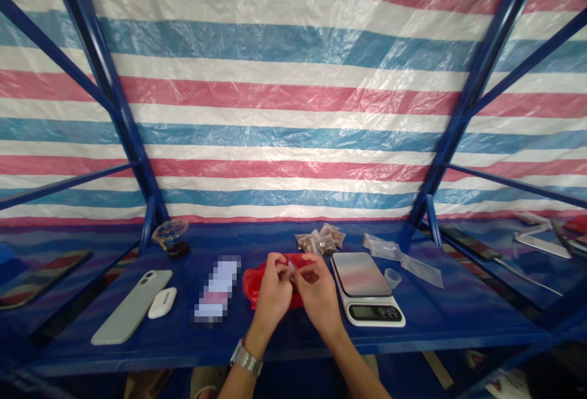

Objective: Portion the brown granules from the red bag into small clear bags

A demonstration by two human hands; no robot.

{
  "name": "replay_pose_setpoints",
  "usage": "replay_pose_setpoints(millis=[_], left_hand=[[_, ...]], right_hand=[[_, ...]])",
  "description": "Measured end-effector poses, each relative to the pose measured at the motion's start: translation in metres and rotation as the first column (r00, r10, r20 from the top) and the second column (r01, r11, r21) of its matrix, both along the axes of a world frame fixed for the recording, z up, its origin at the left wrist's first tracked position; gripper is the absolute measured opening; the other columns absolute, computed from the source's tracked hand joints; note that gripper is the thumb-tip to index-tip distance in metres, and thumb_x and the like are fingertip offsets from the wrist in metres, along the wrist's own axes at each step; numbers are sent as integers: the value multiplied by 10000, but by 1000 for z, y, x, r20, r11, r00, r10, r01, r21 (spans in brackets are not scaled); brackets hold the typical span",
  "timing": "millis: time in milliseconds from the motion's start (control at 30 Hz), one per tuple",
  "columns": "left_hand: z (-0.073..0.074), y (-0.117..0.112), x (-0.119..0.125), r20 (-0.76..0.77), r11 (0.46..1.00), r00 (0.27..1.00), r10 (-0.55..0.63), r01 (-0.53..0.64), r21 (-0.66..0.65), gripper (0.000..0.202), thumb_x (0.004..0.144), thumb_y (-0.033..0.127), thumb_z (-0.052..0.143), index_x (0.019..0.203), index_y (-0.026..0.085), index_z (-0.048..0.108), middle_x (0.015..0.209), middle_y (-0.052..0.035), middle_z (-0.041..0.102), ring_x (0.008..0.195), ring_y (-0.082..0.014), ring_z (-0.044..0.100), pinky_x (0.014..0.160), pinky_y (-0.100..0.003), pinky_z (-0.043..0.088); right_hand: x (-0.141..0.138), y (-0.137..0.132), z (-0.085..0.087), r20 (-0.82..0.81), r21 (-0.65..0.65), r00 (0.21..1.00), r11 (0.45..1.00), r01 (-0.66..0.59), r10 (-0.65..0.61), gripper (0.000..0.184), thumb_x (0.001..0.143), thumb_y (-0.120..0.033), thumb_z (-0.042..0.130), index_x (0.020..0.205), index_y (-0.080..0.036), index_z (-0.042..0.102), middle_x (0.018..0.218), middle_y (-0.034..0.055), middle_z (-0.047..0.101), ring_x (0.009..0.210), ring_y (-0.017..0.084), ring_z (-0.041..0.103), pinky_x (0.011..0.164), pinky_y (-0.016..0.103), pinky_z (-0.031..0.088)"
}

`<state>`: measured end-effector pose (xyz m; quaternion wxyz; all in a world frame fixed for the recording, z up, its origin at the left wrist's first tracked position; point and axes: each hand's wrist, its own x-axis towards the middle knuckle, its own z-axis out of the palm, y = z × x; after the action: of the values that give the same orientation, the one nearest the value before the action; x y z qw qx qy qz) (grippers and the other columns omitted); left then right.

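Note:
My left hand (274, 292) and my right hand (318, 294) meet over a red plastic bag (251, 283) on the blue shelf (293, 331). Both hands are closed in a pinch on a small clear plastic pouch (292, 269) held between their fingertips. A wristwatch sits on my left wrist. A white digital kitchen scale (367, 292) stands just right of my right hand. Behind the hands lie small clear bags filled with brown bits (321, 240).
A phone (132, 313) and a white case (162, 302) lie at the left, with a blurred-out item (216, 290) beside them. A lidded cup (172, 237) stands at the back left. Empty clear bags (403, 258) and a small cap (392, 277) lie right of the scale. Blue frame posts rise on both sides.

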<state>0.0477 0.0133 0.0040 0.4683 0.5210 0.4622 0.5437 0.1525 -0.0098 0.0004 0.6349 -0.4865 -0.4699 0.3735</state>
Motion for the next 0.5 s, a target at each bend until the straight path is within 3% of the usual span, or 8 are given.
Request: replay_pose_setpoints(millis=[133,300,400,500], left_hand=[[10,-4,4,-241,996,967,83,-75,41,313,780,27,519,949,257,392,619,96,518,615,-150,587,614,-234,399],[19,-8,-5,-437,989,888,142,-116,86,275,840,61,522,988,257,397,684,60,553,664,-182,604,612,-251,354],[19,-7,-13,-423,981,889,176,-120,155,263,834,25,448,965,252,422,720,47,530,675,-170,583,626,-251,359],[19,-4,-20,-295,961,938,183,-108,254,191,870,82,440,968,242,475,776,39,520,690,-149,564,676,-247,418]], right_hand=[[-9,-2,0,188,25,971,989,143,-145,283,853,-297,634,1127,-228,623,809,17,724,753,231,708,767,369,567],[-6,2,2,311,94,925,976,198,-218,197,888,-272,581,1071,-232,638,894,44,728,840,238,699,854,389,547],[1,4,3,303,145,930,974,172,-209,228,930,-345,573,1112,-220,628,960,70,734,883,240,701,867,388,553],[8,7,2,300,179,930,970,162,-210,302,952,-418,571,1161,-204,619,1031,104,731,923,251,701,879,401,559]])
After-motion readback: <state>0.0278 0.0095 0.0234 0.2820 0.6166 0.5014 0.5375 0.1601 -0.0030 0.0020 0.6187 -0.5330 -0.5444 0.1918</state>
